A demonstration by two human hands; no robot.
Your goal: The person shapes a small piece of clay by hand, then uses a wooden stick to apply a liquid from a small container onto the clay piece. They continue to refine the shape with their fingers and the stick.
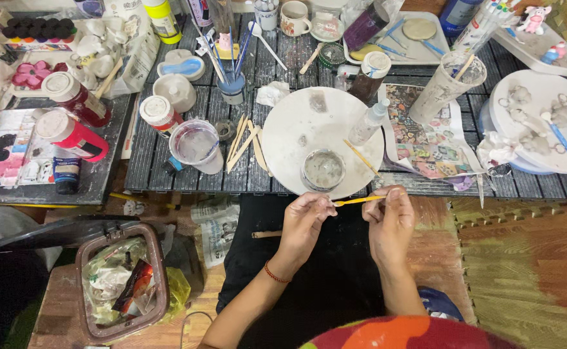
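Below cluttered table [135, 174], both hands' fingers [319, 205] pinch yellow brush [359, 201].

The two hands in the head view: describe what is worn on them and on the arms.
Both forearms are bare, with no sleeves showing. The left hand has a thin red cord bracelet at its wrist. The right hand wears nothing visible: no glove, watch or band.
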